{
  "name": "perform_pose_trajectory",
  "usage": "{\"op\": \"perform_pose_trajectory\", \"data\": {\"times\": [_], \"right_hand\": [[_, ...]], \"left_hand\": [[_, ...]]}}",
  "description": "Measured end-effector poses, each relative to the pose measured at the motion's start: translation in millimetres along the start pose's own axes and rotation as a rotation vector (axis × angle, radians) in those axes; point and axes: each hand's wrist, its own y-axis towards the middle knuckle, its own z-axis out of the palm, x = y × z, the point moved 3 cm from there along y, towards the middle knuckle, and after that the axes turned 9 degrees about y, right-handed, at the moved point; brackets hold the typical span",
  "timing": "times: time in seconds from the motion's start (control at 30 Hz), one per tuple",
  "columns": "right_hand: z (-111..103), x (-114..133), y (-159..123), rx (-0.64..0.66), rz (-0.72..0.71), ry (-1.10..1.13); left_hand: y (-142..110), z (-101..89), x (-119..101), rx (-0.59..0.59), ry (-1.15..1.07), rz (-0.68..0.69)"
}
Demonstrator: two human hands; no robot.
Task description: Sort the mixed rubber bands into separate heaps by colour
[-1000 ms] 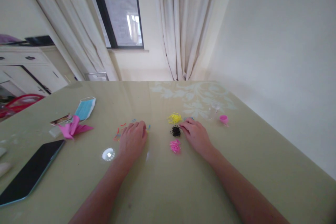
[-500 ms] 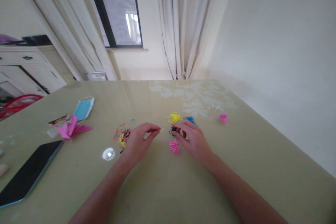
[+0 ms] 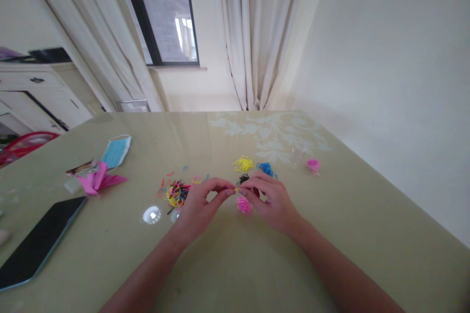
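Observation:
My left hand point(image 3: 203, 205) is closed in a pinch on a small yellow rubber band point(image 3: 237, 190). At the band's other side, the fingertips of my right hand point(image 3: 270, 200) pinch it too, so the hands meet over the table. Beside my left hand lies a mixed pile of coloured bands point(image 3: 176, 193), partly covered by that hand. Around my right fingers are single-colour heaps: yellow bands point(image 3: 243, 164), blue bands point(image 3: 265, 168), black bands point(image 3: 242, 179) and pink bands point(image 3: 244, 205). My right hand partly hides the black heap.
On the left of the table point(image 3: 227, 264) lie a dark tablet point(image 3: 42, 239), a pink folded paper point(image 3: 98, 178), a blue face mask point(image 3: 116, 151) and a clear dome point(image 3: 152, 214). A pink funnel-like cup point(image 3: 313, 165) stands to the right. Curtains and a wall border the far side.
My left hand has moved right with the yellow band to meet my right fingertips, which have come away from the black heap. More of the mixed pile shows now.

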Motion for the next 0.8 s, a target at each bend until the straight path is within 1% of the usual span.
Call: {"op": "perform_pose_trajectory", "data": {"times": [0.17, 0.27, 0.33, 0.37, 0.43, 0.5, 0.53, 0.6, 0.67, 0.73, 0.8], "right_hand": [[-1.8, 2.0, -0.1, 0.035, 0.012, 0.039], [-4.7, 1.2, 1.3, 0.017, 0.001, 0.038], [-8.3, -2.7, 2.7, -0.002, 0.009, 0.016], [-10.8, -6.0, 3.4, -0.015, 0.020, -0.006], [-16.9, -15.5, 4.3, -0.059, 0.048, -0.073], [-23.5, -27.5, 5.6, -0.118, 0.077, -0.159], [-26.0, -33.7, 7.0, -0.141, 0.090, -0.200], [-29.1, -45.9, 12.7, -0.171, 0.121, -0.286], [-28.1, -57.1, 23.5, -0.148, 0.167, -0.385], [-24.1, -67.2, 38.3, -0.085, 0.225, -0.469], [-20.3, -73.8, 53.0, -0.063, 0.253, -0.495]], "left_hand": [[-0.8, 2.5, 4.0, 0.014, -0.079, -0.028], [1.8, 1.2, 9.4, 0.031, -0.043, -0.026], [4.7, -2.9, 15.1, 0.009, 0.106, -0.030], [6.0, -5.6, 18.4, -0.008, 0.234, -0.038], [7.7, -10.7, 25.9, -0.021, 0.564, -0.077], [8.3, -14.0, 33.5, 0.020, 0.869, -0.142], [8.3, -14.7, 36.9, 0.056, 0.973, -0.173], [8.9, -14.7, 41.6, 0.122, 1.069, -0.204], [10.6, -13.4, 43.8, 0.157, 1.081, -0.203], [12.9, -12.1, 45.0, 0.160, 1.071, -0.192], [14.9, -11.4, 46.2, 0.147, 1.065, -0.186]]}}
